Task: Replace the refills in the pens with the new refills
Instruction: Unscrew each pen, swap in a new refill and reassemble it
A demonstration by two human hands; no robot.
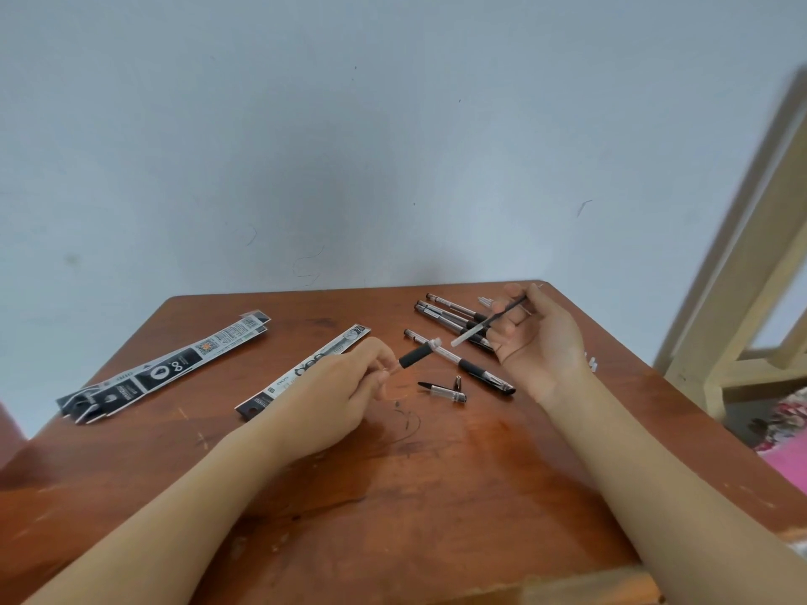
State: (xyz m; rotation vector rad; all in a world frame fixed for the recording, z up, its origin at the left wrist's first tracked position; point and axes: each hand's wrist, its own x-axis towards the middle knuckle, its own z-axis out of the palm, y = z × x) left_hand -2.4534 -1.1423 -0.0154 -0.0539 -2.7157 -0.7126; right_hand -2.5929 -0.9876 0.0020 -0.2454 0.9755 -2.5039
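Above brown wooden table, left hand pinches clear pen barrel with black rubber grip; its fingertips are blurred. Right hand, fingers curled, holds thin black refill with pale end, partly hiding cluster of black pens.

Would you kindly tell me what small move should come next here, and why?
Probably slide the thin black-and-white refill in the right hand into the clear black-gripped pen barrel that the left hand pinches: its clear end points toward the refill, a short gap apart.
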